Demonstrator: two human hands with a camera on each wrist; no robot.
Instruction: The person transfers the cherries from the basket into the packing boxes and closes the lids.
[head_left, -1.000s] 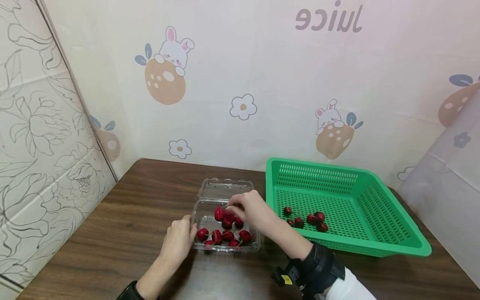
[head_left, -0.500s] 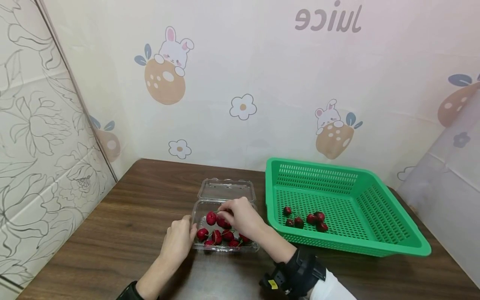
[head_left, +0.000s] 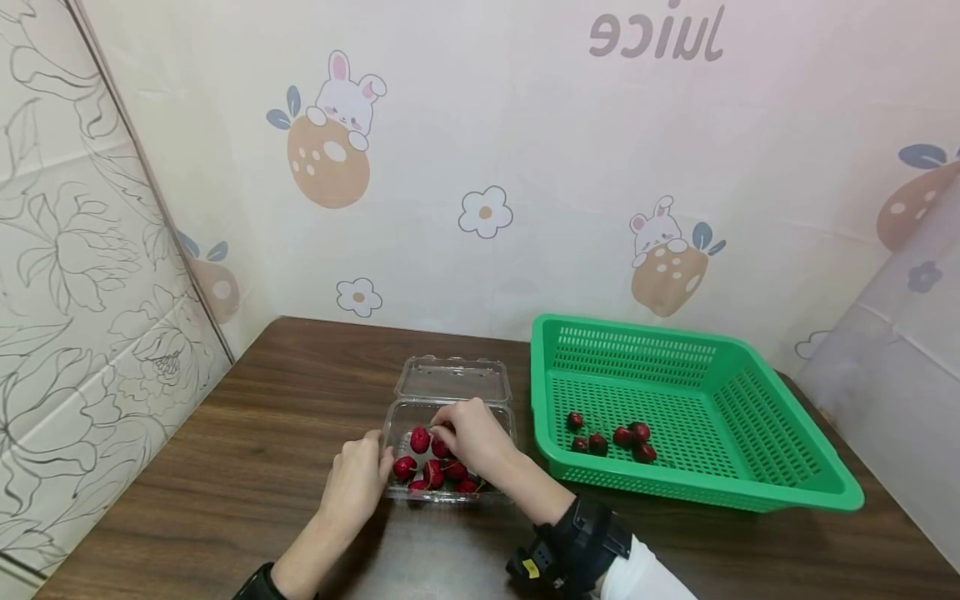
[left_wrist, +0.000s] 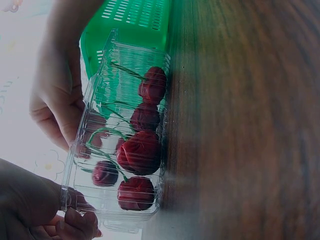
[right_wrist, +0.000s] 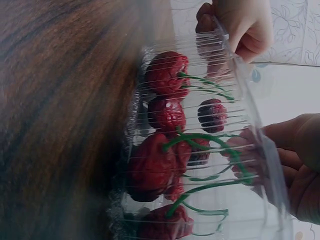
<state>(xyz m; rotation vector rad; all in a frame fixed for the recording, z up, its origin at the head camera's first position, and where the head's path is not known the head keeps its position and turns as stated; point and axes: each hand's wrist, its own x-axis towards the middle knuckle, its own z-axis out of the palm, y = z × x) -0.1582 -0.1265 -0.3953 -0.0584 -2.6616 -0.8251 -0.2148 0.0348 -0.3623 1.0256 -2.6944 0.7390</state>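
Note:
A clear plastic clamshell box with its lid swung back holds several dark red cherries with green stems. My left hand grips the box's left rim, thumb and fingers pinching the wall in the left wrist view. Inside the box, my right hand pinches the stem of one cherry. In the right wrist view that cherry hangs above the others, below the fingertips. My right hand hides the box's right part in the head view.
To the right stands a green perforated basket, where several more cherries lie in its near left part. Both containers sit on a dark wooden table. A printed wall covering rises behind the table's far edge.
My right hand has moved left and slightly down in the box, carrying the cherry by its stem toward the left side. The left hand stays at the rim.

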